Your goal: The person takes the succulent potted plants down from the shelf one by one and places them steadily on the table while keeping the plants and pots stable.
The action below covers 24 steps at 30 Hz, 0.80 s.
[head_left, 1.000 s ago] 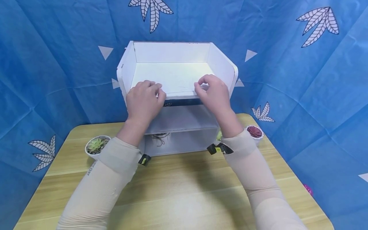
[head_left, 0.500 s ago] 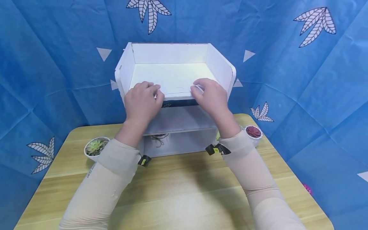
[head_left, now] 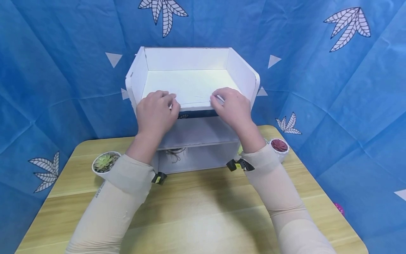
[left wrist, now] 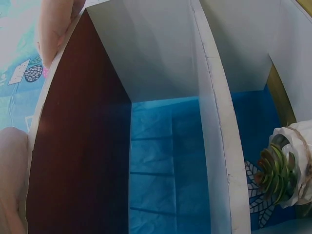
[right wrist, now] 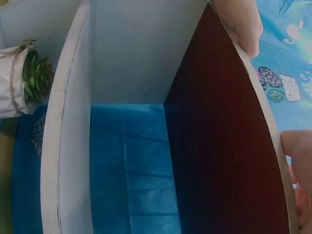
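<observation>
A white shelf unit stands on a wooden table. My left hand touches the front edge of its top board near the left end. My right hand touches the same edge near the right end. The fingers of both are bent, thumb and index tips close together. Along the edge between them runs a faint thin line, too fine to identify. Both wrist views show the board's brown underside with no fingers on it. Left-hand fingers and right-hand fingers lie along its edge. Whether they pinch anything is unclear.
A potted succulent stands left of the unit on the table, and a dark red one to the right. Another succulent sits in the unit's bottom compartment. A blue patterned cloth hangs behind.
The view has shifted slightly. The right hand has slid a little left along the board edge, and its thumb and index finger have parted a bit. The left hand stays put on the board.
</observation>
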Motion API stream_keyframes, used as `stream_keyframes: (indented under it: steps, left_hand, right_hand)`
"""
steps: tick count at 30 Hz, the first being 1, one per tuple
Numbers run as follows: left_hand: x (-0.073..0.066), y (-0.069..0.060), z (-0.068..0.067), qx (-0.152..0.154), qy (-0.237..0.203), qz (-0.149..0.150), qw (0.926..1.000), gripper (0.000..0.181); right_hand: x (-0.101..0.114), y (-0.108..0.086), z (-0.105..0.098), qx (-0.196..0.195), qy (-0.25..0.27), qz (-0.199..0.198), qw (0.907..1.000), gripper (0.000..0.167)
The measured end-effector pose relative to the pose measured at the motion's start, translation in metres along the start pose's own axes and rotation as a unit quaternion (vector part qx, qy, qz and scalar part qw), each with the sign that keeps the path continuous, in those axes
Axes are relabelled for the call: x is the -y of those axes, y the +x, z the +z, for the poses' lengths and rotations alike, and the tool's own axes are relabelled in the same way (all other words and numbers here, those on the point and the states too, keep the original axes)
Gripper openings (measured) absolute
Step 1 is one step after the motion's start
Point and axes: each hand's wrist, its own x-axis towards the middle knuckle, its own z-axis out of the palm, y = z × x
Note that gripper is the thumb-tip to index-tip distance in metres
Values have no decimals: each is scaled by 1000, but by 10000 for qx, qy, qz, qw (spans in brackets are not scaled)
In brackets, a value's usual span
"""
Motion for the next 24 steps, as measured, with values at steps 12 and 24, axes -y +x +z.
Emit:
stream_keyframes:
  steps: [12,24]
  left_hand:
    - [1,-2,2,-243,-34,167,9996,45]
    - [1,-2,2,-259,-74,258,9993,45]
  right_hand:
    - [0,-1,0,-12,-129,8,9999,40]
    - [0,0,-1,-17,-223,-43,9997,39]
